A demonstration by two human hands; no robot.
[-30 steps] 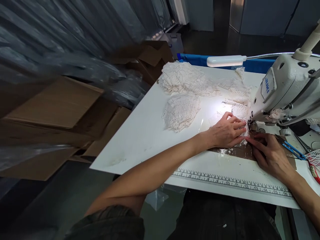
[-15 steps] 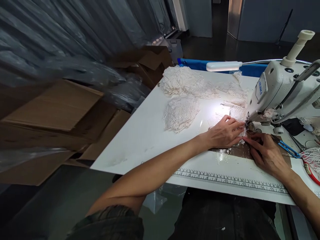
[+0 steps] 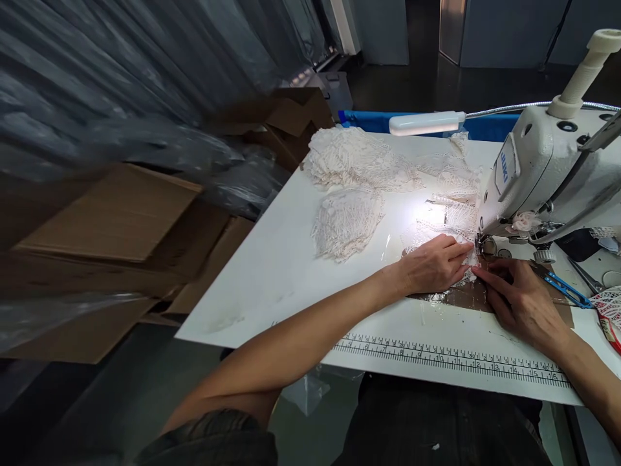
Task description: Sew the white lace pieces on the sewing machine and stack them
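White lace fabric [image 3: 460, 213] lies under the presser foot [image 3: 479, 243] of a white sewing machine [image 3: 528, 168]. My left hand [image 3: 436, 262] rests palm down on this lace, left of the foot, its fingers stretched towards the needle area. Just in front of the foot, my right hand [image 3: 524, 294] touches the lace's near edge with the tip of its index finger. The thumb of that hand is apart from the index finger, lower on the table. Part of the lace is hidden beneath my left hand.
Two piles of lace, a larger heap [image 3: 349, 155] and a smaller stack [image 3: 347, 223], lie on the white table [image 3: 242, 285]. Blue thread snips [image 3: 565, 288] are right of my right hand. A printed ruler [image 3: 451, 356] edges the table. Cardboard boxes [image 3: 111, 213] stand left.
The view has shifted slightly, so the machine appears a little larger. My left fingers have drawn slightly towards me on the lace; my right hand keeps nearly the same place beside it.
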